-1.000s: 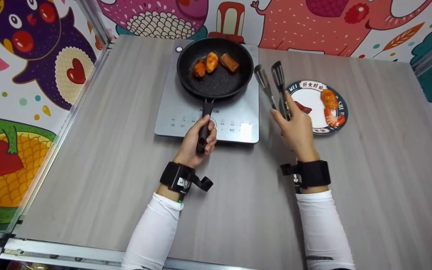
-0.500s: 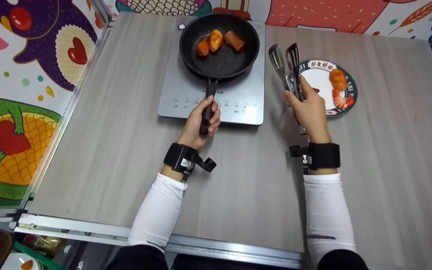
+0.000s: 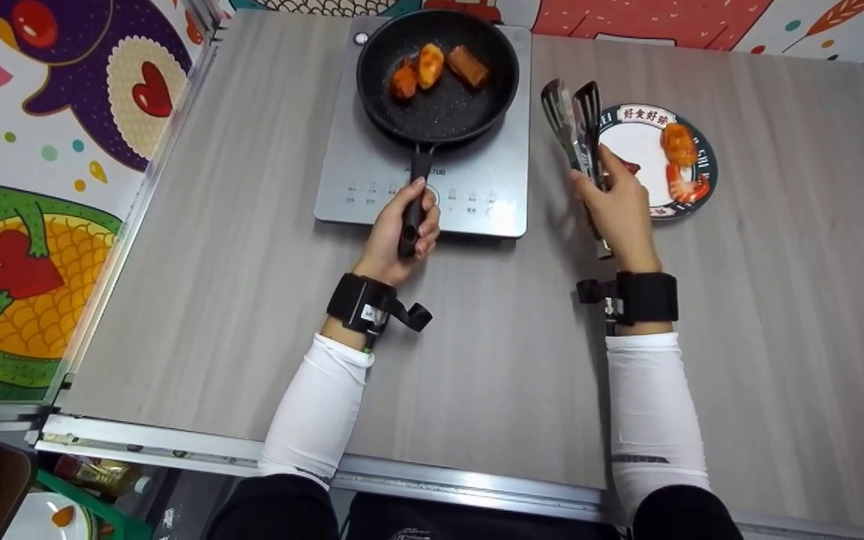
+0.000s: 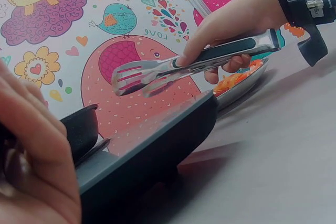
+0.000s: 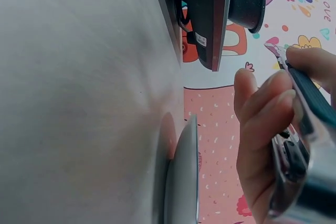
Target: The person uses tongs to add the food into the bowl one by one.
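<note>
A person's left hand (image 3: 400, 229) grips the handle of a black frying pan (image 3: 447, 116) on a silver cooktop (image 3: 488, 180), while the right hand (image 3: 622, 210) grasps metal tongs (image 4: 226, 51) above the tabletop (image 3: 492, 360). The tongs' two slotted ends stand apart, pointing away from the person, between the cooktop and a dark-rimmed plate (image 3: 631, 139). Inside the pan, two orange pieces of food (image 3: 430, 66) lie side by side, near a brown block (image 3: 468, 67). On the plate, an orange chunk (image 3: 679, 145) sits just beyond a shrimp (image 3: 687, 185); a dark red piece (image 3: 631, 167) is partly hidden by the right hand. Black bands (image 3: 648, 296) circle both wrists above white sleeves (image 3: 316, 405).
</note>
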The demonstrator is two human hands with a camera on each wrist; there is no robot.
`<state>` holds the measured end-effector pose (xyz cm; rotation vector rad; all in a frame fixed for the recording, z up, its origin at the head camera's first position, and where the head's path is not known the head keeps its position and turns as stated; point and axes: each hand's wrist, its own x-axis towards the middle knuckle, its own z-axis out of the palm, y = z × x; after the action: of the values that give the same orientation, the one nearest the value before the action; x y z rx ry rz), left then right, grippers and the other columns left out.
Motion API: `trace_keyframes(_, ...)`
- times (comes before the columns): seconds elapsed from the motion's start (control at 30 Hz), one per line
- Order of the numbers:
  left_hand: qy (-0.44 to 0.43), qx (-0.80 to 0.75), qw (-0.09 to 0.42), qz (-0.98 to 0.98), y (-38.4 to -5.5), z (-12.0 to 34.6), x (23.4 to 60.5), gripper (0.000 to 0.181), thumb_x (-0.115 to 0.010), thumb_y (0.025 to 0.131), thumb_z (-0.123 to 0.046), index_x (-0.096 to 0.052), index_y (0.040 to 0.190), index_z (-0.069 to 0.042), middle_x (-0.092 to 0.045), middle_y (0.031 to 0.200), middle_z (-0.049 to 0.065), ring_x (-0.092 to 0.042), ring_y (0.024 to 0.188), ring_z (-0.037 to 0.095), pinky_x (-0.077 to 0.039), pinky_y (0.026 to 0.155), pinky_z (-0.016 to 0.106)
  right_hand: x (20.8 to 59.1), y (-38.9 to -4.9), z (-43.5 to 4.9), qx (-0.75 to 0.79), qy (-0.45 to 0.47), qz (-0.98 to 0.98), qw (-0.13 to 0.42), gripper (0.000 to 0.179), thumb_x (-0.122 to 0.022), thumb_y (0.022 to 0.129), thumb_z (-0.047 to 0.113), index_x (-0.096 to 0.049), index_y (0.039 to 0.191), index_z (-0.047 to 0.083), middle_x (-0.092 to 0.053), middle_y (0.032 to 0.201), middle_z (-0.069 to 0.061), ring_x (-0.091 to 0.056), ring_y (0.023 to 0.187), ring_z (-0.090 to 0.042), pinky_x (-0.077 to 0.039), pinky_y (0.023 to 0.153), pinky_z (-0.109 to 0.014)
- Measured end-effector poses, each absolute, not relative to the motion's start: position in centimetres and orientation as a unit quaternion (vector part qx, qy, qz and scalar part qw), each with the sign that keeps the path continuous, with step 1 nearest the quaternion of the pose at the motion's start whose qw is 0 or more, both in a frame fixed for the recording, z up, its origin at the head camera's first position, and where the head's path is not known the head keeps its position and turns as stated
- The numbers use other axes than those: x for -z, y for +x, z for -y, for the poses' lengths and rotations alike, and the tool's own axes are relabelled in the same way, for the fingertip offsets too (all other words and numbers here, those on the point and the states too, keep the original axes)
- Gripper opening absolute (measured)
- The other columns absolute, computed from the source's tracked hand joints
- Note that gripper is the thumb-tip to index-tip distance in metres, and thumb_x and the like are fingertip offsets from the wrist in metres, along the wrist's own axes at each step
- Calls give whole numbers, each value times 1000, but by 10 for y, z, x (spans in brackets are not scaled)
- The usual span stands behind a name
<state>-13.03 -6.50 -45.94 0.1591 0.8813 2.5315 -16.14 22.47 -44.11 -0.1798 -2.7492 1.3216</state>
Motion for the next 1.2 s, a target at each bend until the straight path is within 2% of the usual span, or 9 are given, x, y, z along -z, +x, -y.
trace_keyframes(0.13, 61, -917, 223, -325, -131, 65, 458, 29, -43, 93, -32, -43, 76, -8, -37, 50, -1, -37, 32, 8, -28, 29, 19, 443, -163, -223, -455, -65, 888, 37, 66, -58, 78, 55, -39, 134, 27, -65, 81, -7, -57, 61, -12, -43, 55, -24)
trace_keyframes(0.27, 54, -918, 224, -324, -131, 65, 459, 29, -42, 94, -31, -43, 76, -8, -38, 49, -1, -37, 32, 8, -28, 28, 19, 446, -163, -221, -540, -83, 837, 7, 69, -62, 79, 47, -36, 136, 17, -64, 77, -10, -54, 47, -15, -45, 44, -27)
trace_keyframes(0.53, 49, -918, 230, -319, -129, 65, 461, 29, -41, 94, -31, -43, 77, -8, -38, 50, -1, -38, 32, 8, -28, 28, 19, 454, -159, -199, -767, -92, 635, -19, 50, -58, 86, 35, -42, 119, 2, -59, 76, -14, -48, 42, -16, -42, 36, -24)
trace_keyframes(0.63, 45, -918, 230, -320, -129, 65, 461, 29, -41, 94, -31, -43, 77, -8, -38, 49, -2, -38, 32, 8, -28, 28, 19, 458, -158, -192, -822, -93, 562, -23, 44, -53, 89, 34, -43, 114, 1, -56, 73, -12, -47, 42, -15, -41, 35, -23)
trace_keyframes(0.87, 40, -919, 228, -319, -129, 64, 462, 29, -42, 93, -31, -44, 76, -8, -37, 50, -1, -37, 33, 8, -28, 28, 19, 464, -157, -183, -908, -93, 408, -27, 30, -40, 94, 34, -43, 107, 7, -52, 64, -8, -43, 37, -12, -33, 30, -19)
trace_keyframes(0.97, 43, -917, 230, -322, -129, 65, 463, 29, -42, 94, -31, -43, 76, -8, -37, 50, -1, -37, 33, 8, -28, 28, 19, 467, -157, -179, -939, -96, 330, -30, 37, -36, 94, 39, -41, 107, 5, -49, 62, -8, -40, 37, -11, -30, 30, -18)
trace_keyframes(1.1, 53, -915, 227, -331, -129, 66, 461, 29, -41, 93, -31, -42, 76, -8, -35, 50, -1, -38, 33, 8, -28, 29, 19, 471, -155, -177, -967, -107, 228, -27, 49, -34, 92, 45, -45, 115, 4, -46, 62, -6, -38, 40, -11, -30, 31, -18)
trace_keyframes(1.2, 59, -914, 225, -333, -130, 66, 458, 29, -42, 93, -31, -42, 76, -8, -34, 50, -1, -38, 33, 8, -28, 29, 19, 472, -155, -177, -976, -118, 183, -18, 51, -32, 91, 47, -47, 113, 3, -44, 62, -5, -37, 41, -10, -30, 31, -16)
